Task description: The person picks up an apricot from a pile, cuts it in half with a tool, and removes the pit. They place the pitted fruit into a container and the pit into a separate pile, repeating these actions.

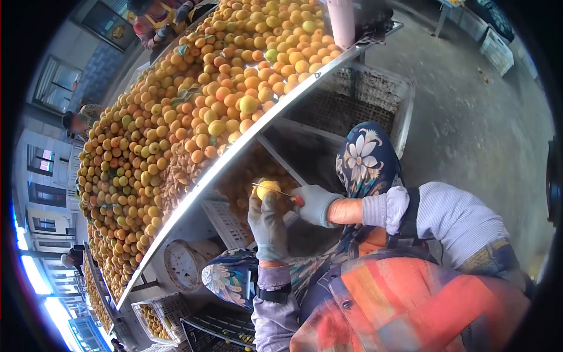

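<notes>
My left hand point(267, 227), in a grey glove, holds up a yellow apricot point(269, 187) between its fingertips. My right hand point(318, 204), gloved the same way, is wrapped round the red handle of a small knife point(298, 200). The thin blade lies across the apricot, close to the left fingertips. Both hands are above my lap, just in front of the metal rim point(239, 145) of a sloping table. A large heap of orange and yellow apricots point(193, 105) covers that table.
Brown pieces point(183, 176) lie among the heaped fruit near the rim. Below are a dirty plastic crate point(404, 111), a white bucket point(176, 264) and a crate of fruit point(153, 322). Co-workers, one in yellow and red point(155, 22), are beyond the table.
</notes>
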A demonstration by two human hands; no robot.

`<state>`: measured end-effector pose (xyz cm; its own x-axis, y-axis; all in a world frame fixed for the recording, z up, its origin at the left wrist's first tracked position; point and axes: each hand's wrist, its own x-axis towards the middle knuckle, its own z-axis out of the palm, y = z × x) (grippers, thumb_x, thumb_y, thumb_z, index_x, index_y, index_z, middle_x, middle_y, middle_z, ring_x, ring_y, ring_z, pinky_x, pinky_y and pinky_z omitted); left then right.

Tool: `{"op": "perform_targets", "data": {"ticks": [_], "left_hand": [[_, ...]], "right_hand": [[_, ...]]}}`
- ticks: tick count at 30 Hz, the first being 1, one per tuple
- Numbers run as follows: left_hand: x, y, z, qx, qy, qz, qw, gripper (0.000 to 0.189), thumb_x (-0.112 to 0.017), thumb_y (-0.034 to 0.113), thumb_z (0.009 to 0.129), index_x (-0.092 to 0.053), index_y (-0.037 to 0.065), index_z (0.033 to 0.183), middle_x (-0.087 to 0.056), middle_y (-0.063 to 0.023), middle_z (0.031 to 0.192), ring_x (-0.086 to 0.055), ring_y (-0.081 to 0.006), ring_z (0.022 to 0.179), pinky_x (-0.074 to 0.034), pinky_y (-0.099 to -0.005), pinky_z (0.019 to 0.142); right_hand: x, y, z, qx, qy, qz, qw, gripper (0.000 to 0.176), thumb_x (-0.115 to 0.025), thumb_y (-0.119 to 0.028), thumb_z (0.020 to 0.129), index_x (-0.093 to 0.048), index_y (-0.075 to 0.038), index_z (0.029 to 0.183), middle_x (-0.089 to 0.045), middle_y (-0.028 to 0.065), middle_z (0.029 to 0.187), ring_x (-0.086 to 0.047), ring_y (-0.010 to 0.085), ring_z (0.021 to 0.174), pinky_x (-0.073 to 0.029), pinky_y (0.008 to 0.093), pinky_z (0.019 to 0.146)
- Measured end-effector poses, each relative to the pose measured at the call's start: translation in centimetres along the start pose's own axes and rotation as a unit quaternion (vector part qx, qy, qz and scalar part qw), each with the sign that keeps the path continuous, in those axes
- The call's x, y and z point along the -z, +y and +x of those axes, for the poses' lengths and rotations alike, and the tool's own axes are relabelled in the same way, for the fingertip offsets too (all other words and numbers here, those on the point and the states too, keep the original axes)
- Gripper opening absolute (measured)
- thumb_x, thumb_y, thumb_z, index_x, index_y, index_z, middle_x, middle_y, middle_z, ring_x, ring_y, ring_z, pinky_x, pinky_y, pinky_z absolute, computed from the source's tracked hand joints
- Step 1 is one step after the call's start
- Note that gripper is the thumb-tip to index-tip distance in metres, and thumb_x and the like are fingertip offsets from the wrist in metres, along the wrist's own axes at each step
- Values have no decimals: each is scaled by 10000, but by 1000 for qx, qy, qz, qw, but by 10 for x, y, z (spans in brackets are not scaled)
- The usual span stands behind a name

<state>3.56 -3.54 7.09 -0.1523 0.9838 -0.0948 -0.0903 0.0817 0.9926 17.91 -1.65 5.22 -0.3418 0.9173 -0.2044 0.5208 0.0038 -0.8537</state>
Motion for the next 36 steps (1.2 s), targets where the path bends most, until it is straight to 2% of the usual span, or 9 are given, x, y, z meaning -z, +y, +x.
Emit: {"op": "perform_targets", "data": {"ticks": [6,12,19,26,28,29,31,32,36], "left_hand": [[-3,-2,-4,82,-54,-44,994,412,-481,368,987,-544,3,1169,-631,-58,1054,-582,-120,913,-478,-259,793],[-8,0,-1,22,-24,19,999,406,-484,389,982,-552,16,1125,-633,-58,1024,-597,-126,872,-494,-262,767],[-15,-7,-4,58,-29,-9,998,415,-489,419,974,-562,24,1076,-632,-48,970,-572,-110,818,-462,-249,726],[-16,2,8,114,41,-7,993,377,-571,400,938,-587,34,1025,-622,-33,887,-570,-101,774,-465,-239,679],[-7,-14,14,53,26,33,998,365,-590,391,929,-587,39,1021,-619,-30,871,-573,-102,767,-475,-240,672],[-2,-21,16,-4,11,75,997,355,-610,383,919,-586,43,1018,-616,-27,855,-576,-103,759,-484,-241,665],[3,-18,13,24,5,56,998,350,-609,376,919,-582,45,1029,-612,-26,865,-576,-101,758,-488,-241,665],[5,-14,14,47,-1,38,998,345,-609,369,920,-577,47,1041,-609,-25,874,-576,-100,757,-493,-242,664],[18,-7,14,55,-41,-27,997,359,-609,361,919,-571,48,1089,-606,-30,902,-574,-96,782,-491,-240,657]], "right_hand": [[-21,14,9,-10,20,-12,1000,190,-529,-200,837,-625,-47,895,-644,215,887,-605,427,865,-489,454,714],[7,-6,12,-10,-54,-80,995,178,-539,-194,836,-632,-57,902,-650,209,899,-611,414,894,-492,448,740],[-33,21,14,-21,61,-7,998,226,-532,-199,858,-680,-37,910,-661,209,945,-635,384,919,-502,436,790],[-13,2,16,-40,-20,-38,998,236,-536,-177,830,-670,-1,913,-659,235,915,-640,390,905,-497,423,798],[-28,19,28,-45,-103,7,994,227,-601,-260,819,-642,-42,871,-640,130,696,-628,289,646,-483,374,601],[-23,14,25,-45,-104,6,994,227,-601,-260,819,-642,-42,871,-640,130,696,-628,289,646,-483,374,601],[-2,-13,12,-236,-239,221,916,182,-614,-269,813,-625,-87,807,-555,23,602,-507,153,480,-413,320,461],[7,-20,7,-233,-271,248,900,143,-601,-260,828,-593,-131,767,-488,-30,583,-402,85,419,-332,277,394],[11,-22,9,-190,-324,271,886,134,-613,-256,825,-583,-135,777,-477,-36,574,-403,71,417,-319,261,384]]}}
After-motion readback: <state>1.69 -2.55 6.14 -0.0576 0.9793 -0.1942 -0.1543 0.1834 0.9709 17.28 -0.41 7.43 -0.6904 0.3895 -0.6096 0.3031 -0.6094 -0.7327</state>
